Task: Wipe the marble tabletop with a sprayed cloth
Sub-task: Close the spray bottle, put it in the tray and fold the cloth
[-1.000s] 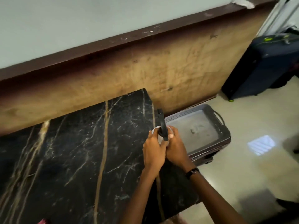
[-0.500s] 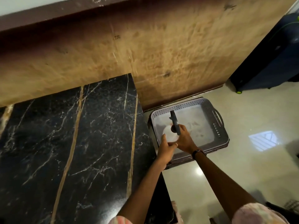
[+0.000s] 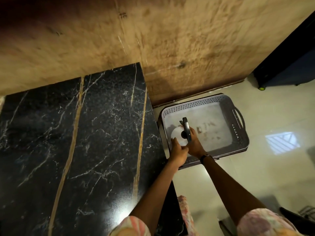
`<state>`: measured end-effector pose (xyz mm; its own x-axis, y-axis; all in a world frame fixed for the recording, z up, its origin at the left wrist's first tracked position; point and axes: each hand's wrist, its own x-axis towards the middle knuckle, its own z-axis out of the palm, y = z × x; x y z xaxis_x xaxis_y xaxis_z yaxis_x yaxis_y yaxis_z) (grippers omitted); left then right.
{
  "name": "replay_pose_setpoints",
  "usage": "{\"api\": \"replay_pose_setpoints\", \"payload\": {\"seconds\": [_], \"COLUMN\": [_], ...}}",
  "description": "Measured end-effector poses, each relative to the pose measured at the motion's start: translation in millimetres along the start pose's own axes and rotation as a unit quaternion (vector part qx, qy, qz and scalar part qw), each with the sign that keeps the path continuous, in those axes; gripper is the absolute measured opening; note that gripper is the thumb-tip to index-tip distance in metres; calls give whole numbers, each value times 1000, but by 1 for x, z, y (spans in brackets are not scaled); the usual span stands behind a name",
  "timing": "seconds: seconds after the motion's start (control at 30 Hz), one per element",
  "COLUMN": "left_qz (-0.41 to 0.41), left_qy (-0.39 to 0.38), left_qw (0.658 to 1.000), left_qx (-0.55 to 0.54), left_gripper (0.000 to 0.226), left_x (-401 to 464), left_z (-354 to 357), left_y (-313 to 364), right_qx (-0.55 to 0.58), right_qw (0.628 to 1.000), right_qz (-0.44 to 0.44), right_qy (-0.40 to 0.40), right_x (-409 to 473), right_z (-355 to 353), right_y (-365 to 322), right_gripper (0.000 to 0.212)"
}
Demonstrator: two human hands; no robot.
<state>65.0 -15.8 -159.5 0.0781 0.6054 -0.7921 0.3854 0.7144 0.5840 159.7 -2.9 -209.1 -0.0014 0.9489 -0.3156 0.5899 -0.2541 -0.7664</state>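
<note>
The black marble tabletop [image 3: 76, 142] with gold and white veins fills the left of the view. To its right, down on the floor, stands a grey perforated tray [image 3: 238, 132]. Both my hands hold a white spray bottle [image 3: 178, 136] with a dark trigger head over the tray's near left corner. My right hand [image 3: 194, 143] grips the trigger head and neck. My left hand [image 3: 178, 153] wraps the bottle's body from the left. No cloth is visible.
A worn brown wooden panel [image 3: 170, 48] runs behind the table and tray. A dark blue suitcase [image 3: 289, 65] stands at the far right on the pale tiled floor [image 3: 255, 176]. A dark wire object [image 3: 305, 212] lies at the lower right corner.
My hands have carried the spray bottle rightward off the marble edge and down over the tray. The view has tilted down and shifted right.
</note>
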Motion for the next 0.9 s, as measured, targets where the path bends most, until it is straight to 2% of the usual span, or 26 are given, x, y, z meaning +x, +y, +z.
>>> {"api": "replay_pose_setpoints", "payload": {"seconds": [0.1, 0.17, 0.23, 0.33, 0.4, 0.57, 0.67, 0.8, 0.9], "left_qz": [54, 123, 193, 290, 333, 338, 316, 248, 175], "left_qy": [-3, -3, 12, 78, 122, 207, 274, 382, 484], "left_qw": [998, 991, 981, 954, 935, 917, 907, 887, 850], "left_qx": [33, 42, 30, 9, -4, -40, -57, -77, -112], "left_gripper": [69, 67, 63, 53, 46, 40, 37, 34, 32], "left_x": [-17, -37, -59, -92, -114, -165, -194, -237, -262], "left_z": [-4, -14, -27, -61, -91, -196, -262, -359, -408], "left_y": [5, 8, 9, 3, -6, -63, -115, -206, -272], "right_qx": [3, 22, 39, 33, 59, 107, 87, 82, 73], "right_qw": [999, 992, 976, 947, 945, 977, 988, 992, 990], "right_qz": [19, 73, 115, 74, 35, -53, -91, -88, -65], "right_qy": [37, 97, 183, 310, 321, 178, 88, -33, -103], "right_x": [-12, -30, -56, -97, -118, -158, -175, -206, -228], "right_z": [-8, -14, -17, -10, 5, 89, 155, 260, 327], "right_y": [-12, -23, -41, -84, -123, -230, -280, -341, -366], "right_gripper": [68, 73, 68, 47, 40, 40, 39, 35, 33]}}
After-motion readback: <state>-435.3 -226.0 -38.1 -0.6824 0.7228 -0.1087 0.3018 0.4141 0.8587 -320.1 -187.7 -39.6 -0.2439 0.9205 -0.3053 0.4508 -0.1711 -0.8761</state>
